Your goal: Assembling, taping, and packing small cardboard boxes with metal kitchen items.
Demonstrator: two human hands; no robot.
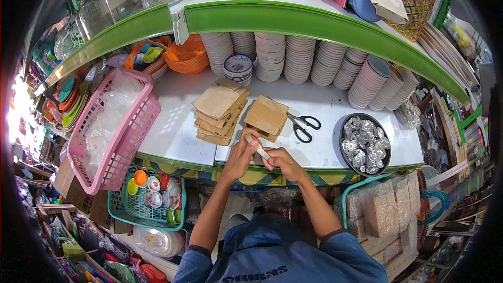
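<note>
At the front edge of the white shelf, my left hand (241, 154) and my right hand (284, 163) are both closed on a narrow, pale, strip-like object (257, 148). It slants between them, and its exact kind does not show. Just beyond my hands lies a folded piece of brown cardboard (267, 115). A pair of scissors with black handles (305, 127) rests to its right, the blades partly hidden by the cardboard. Left of it is a stack of flat cardboard pieces (220, 107).
Stacked white bowls (298, 57) line the back under a green-edged shelf (251, 17). A dark round tray (386, 161) of silver fluted pieces sits right. At left are a pink basket (112, 149) and a teal basket (144, 224); bubble-wrapped packages (385, 215) are lower right.
</note>
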